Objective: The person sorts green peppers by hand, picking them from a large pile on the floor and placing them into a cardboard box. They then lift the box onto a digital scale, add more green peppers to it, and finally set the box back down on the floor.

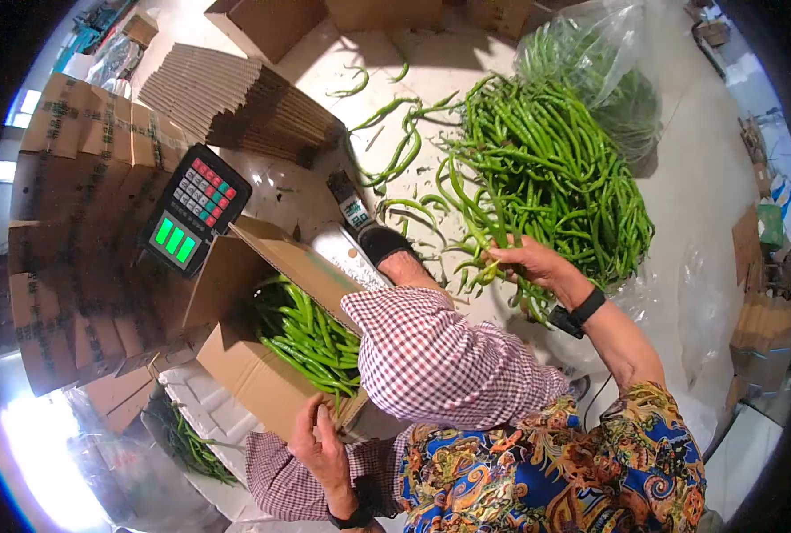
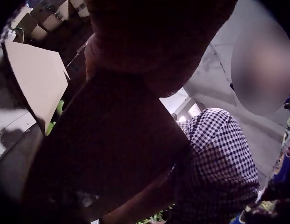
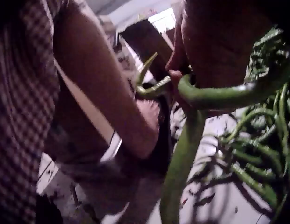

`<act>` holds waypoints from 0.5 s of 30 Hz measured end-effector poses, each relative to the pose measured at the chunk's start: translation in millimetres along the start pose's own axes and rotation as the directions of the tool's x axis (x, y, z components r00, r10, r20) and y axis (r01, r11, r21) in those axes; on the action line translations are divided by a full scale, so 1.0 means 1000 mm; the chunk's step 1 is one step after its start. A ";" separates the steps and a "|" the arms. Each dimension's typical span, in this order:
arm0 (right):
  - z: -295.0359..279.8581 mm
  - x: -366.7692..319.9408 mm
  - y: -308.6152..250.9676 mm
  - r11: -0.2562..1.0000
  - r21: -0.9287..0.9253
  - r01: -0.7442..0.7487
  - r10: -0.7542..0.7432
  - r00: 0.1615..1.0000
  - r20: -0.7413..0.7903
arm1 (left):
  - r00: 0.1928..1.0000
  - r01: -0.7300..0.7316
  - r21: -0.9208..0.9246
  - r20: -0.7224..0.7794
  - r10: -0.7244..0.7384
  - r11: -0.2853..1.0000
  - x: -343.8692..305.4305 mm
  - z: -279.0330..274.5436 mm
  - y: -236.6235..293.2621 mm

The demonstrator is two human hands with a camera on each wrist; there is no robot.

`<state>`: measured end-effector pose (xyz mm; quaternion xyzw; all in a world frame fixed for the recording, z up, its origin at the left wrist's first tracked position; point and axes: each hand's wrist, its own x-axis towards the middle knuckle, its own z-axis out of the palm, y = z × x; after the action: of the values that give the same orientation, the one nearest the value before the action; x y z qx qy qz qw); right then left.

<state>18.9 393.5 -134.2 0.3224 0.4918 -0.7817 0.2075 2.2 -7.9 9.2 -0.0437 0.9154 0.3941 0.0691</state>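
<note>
Head view: a few long green peppers (image 1: 477, 269) are clutched in the curled fingers of the right hand (image 1: 533, 262), at the near edge of the big pile (image 1: 555, 169). The cardboard box (image 1: 244, 373) (peppers packed inside) is held at its near rim by the left hand (image 1: 320, 440), fingers seemingly hooked over it; the left wrist view is too dark to confirm.

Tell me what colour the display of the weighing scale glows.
The scale display glows green; the head view shows it best.
</note>
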 end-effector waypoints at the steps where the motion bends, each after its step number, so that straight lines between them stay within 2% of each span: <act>1: 0.002 -0.015 -0.018 0.999 0.000 0.047 -0.047 0.999 0.010 | 0.999 -0.049 0.009 0.008 0.049 0.999 -0.001 -0.003 0.007; 2: 0.005 -0.027 -0.032 0.994 -0.030 0.101 -0.101 0.995 -0.003 | 0.990 -0.141 0.032 -0.008 0.141 0.990 -0.001 -0.005 0.016; 3: 0.006 -0.038 -0.044 0.992 -0.042 0.122 -0.122 0.993 0.002 | 0.988 -0.153 0.020 -0.025 0.154 0.988 -0.002 -0.008 0.028; 5: 0.009 -0.060 -0.063 0.980 -0.043 0.195 -0.193 0.981 0.034 | 0.983 -0.176 -0.137 0.023 0.181 0.975 -0.005 -0.013 0.050; 9: 0.015 -0.090 -0.085 0.966 -0.118 0.230 -0.226 0.973 0.050 | 0.967 -0.229 -0.292 0.039 0.251 0.929 -0.013 -0.022 0.056; 10: 0.019 -0.094 -0.087 0.948 -0.092 0.304 -0.301 0.953 0.041 | 0.972 -0.193 -0.331 0.063 0.226 0.924 -0.017 -0.027 0.059; 11: 0.021 -0.096 -0.091 0.945 -0.091 0.314 -0.311 0.949 0.046 | 0.971 -0.203 -0.329 0.055 0.233 0.922 -0.019 -0.029 0.060; 13: 0.036 -0.108 -0.111 0.937 -0.118 0.329 -0.320 0.943 0.093 | 0.986 -0.041 -0.468 0.123 0.111 0.883 -0.022 -0.033 0.063; 15: 0.052 -0.123 -0.126 0.938 -0.129 0.322 -0.306 0.943 0.129 | 0.985 -0.023 -0.479 0.142 0.103 0.877 -0.019 -0.037 0.069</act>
<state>9.5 401.7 49.0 0.1811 0.5820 -0.7822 0.1291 8.0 12.8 86.9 0.0029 0.7828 0.6110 0.1178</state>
